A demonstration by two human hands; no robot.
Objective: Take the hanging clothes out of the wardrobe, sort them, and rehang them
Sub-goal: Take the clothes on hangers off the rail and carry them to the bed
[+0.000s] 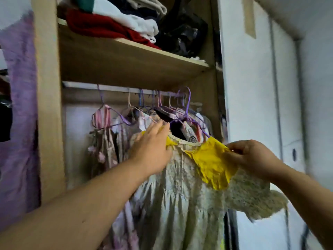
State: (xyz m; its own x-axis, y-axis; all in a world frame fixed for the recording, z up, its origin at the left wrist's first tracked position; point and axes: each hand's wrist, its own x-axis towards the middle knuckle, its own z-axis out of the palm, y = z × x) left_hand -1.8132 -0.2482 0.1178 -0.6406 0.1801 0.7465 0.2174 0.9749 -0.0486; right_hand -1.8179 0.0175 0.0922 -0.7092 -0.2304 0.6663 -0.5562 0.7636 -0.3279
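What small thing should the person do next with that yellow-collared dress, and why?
Probably lift the purple hanger so its hook clears the rod, then draw the dress out. The left hand rests at one shoulder, the right hand pinches the yellow collar, and the hook sits level with the crowded rod.

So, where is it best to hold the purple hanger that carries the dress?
Grip the hanger at its bare neck, just under the hook, coming from the front. Its arms lie mostly inside the dress, and other hangers crowd the rod on its left.
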